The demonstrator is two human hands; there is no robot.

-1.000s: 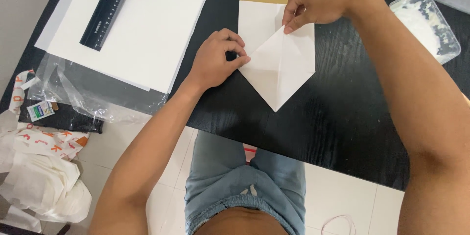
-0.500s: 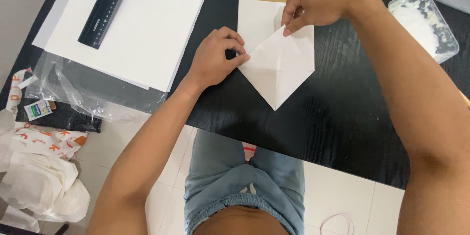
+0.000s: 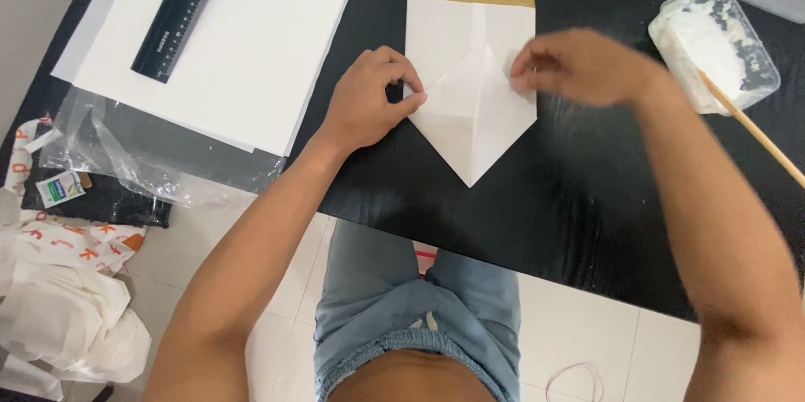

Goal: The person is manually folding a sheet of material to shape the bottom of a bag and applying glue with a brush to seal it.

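So the paper (image 3: 471,108) sits mid-table on the black table (image 3: 604,201), and both lower corners are already folded in, making a point aimed at 6 o'clock. A tan strip at 12 o'clock is unfolded, so I'd guess there's more folding left. The left hand (image 3: 369,104) is curled, fingertips pinning the paper's edge at 9 o'clock. The right hand (image 3: 579,67) is loosely closed over the 3 o'clock flap, a bit blurred, so can't tell if it's pinching. Half a second ago that hand was holding the flap higher up; now it's flat. The ruler (image 3: 180,12) lies at 10 o'clock, a tub (image 3: 713,46) at 2.
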